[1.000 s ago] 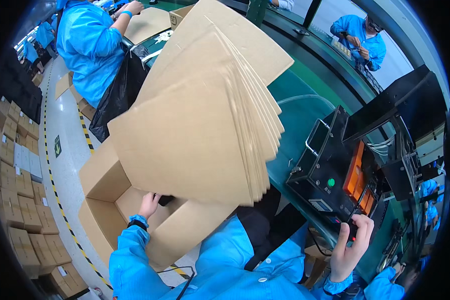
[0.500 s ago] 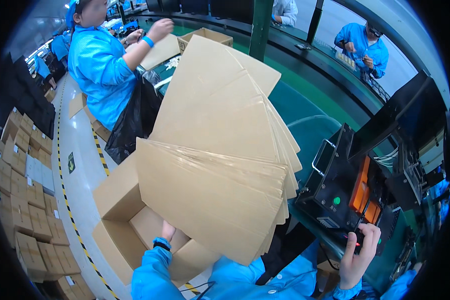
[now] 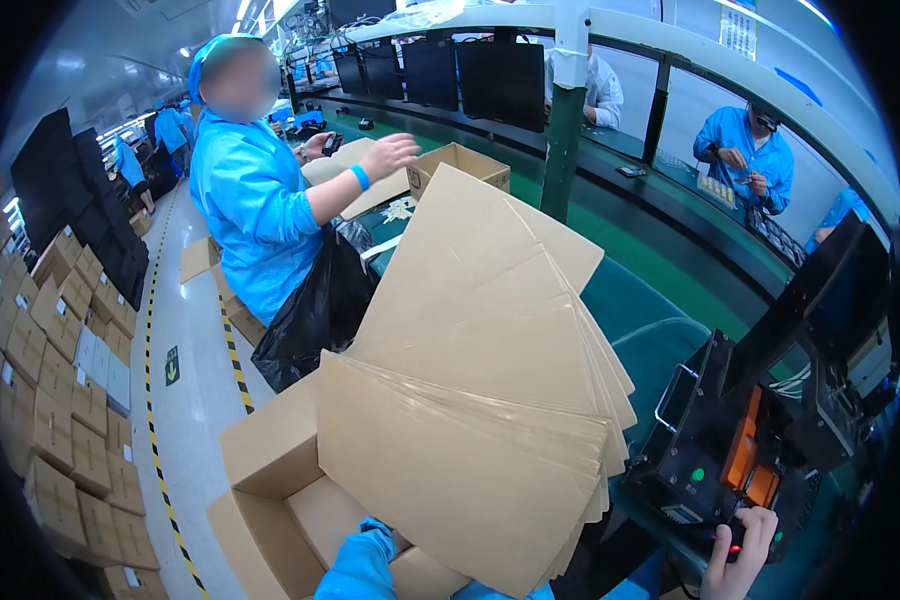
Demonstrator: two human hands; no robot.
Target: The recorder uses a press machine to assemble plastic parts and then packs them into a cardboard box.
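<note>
Head view: fanned cardboard sheets (image 3: 470, 430) are covering part of an open carton (image 3: 265, 435) and the near edge of the green counter (image 3: 635, 300), hiding the left hand, pose untellable; I'm seeing the right hand (image 3: 740, 570) curling at the black control box (image 3: 692, 440), grip unclear.

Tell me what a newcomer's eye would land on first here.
First, the big fan of cardboard sheets in the middle, partly hiding an open box. Next, the black machine with orange parts at lower right, the person's right hand at its near edge. Then brown boxes stacked at left.
</note>
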